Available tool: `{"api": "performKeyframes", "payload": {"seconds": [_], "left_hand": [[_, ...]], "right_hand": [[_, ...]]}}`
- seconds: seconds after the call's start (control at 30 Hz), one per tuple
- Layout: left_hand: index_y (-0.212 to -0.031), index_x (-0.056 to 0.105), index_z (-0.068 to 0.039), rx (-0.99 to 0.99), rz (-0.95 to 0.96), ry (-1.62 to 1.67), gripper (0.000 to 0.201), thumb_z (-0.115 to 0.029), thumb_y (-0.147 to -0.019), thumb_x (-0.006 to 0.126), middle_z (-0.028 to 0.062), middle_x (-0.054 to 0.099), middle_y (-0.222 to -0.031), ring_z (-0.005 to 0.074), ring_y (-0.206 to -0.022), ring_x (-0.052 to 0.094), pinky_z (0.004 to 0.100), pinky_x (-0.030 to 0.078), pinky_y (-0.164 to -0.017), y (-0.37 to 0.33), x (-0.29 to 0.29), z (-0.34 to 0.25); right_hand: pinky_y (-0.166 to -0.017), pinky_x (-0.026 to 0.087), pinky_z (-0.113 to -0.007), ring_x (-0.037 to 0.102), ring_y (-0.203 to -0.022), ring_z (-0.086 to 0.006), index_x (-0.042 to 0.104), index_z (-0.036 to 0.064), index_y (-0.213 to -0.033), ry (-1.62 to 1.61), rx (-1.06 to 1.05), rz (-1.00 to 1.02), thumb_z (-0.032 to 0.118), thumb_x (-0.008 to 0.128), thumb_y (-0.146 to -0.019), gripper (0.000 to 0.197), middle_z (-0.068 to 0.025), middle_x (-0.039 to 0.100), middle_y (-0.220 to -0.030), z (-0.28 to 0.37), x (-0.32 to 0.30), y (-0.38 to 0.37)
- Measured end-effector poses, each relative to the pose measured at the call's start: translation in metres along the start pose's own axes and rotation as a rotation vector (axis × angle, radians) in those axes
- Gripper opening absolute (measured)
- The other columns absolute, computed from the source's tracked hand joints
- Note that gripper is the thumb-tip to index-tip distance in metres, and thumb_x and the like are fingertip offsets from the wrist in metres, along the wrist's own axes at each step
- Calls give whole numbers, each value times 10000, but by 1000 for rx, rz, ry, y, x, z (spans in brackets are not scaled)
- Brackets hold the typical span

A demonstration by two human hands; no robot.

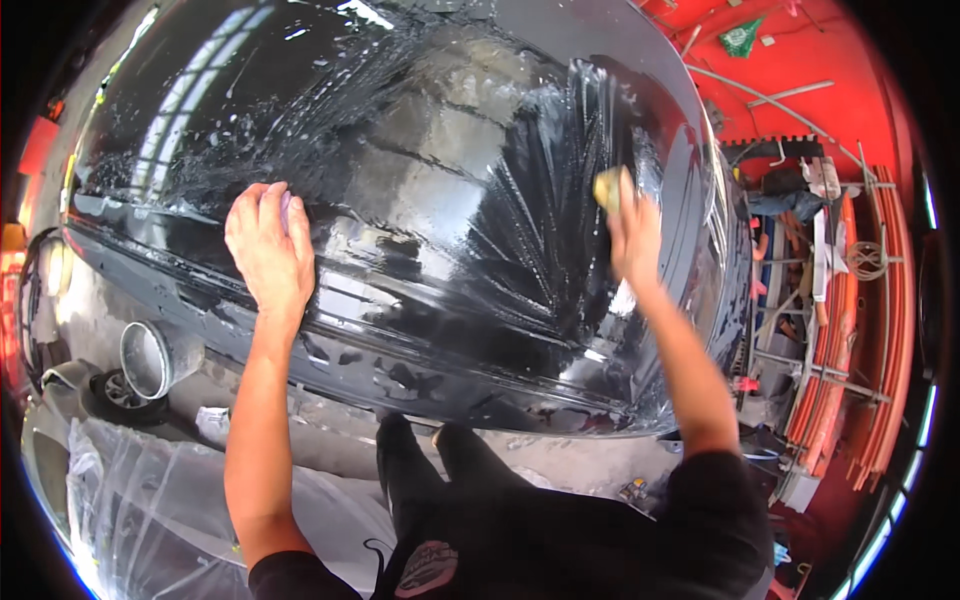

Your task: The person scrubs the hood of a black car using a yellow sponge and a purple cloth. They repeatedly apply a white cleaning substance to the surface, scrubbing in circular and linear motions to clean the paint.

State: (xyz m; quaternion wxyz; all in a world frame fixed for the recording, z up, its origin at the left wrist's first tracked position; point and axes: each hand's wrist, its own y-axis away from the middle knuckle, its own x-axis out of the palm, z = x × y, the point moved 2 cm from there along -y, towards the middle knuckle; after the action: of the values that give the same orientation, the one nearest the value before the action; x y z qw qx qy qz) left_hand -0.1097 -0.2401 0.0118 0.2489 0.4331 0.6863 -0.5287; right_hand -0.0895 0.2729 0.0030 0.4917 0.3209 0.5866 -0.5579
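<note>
A wet, glossy dark car panel (430, 215) fills the middle of the view, covered with water, milky smears and light reflections. My left hand (268, 245) rests on its near left part. Its fingers are curled over a small purple piece (287, 204), mostly hidden, whose kind I cannot make out. Farther right, my right hand (637, 235) is smeared by motion. Between its fingertips is a small yellow block (606, 188), perhaps a sponge, against the panel. Streaks of water fan out over the surface just left of this hand.
A bucket (187, 350) stands on the floor at left, beside a wheel (122, 392). Clear plastic sheeting (190, 500) lies at lower left. On the right, a rack holds long orange pipes (850, 335) and assorted parts. Loose rods (790, 93) lie against a red surface at upper right.
</note>
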Motion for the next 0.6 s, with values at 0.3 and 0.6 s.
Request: {"api": "performKeyframes", "payload": {"seconds": [0.3,0.6], "left_hand": [[-1311,709,-41,42,-1,49,327,-273,-1103,609,164,669,-1348,382,-1277,606,501,435,-1118,-9,16,-20],[-1283,721,-41,8,-1,-1,306,-251,-1073,647,157,662,-1324,380,-1300,587,514,421,-1128,-4,3,-6]], "right_hand": [[-901,532,-554,631,-1071,-440,522,86,-1596,194,2,-171,254,626,-1084,550,-225,622,-1195,-120,11,-115],[-1102,458,-558,581,-1247,-504,505,43,-1636,-94,-130,38,80,688,-971,691,-309,579,-1420,37,-34,95]]}}
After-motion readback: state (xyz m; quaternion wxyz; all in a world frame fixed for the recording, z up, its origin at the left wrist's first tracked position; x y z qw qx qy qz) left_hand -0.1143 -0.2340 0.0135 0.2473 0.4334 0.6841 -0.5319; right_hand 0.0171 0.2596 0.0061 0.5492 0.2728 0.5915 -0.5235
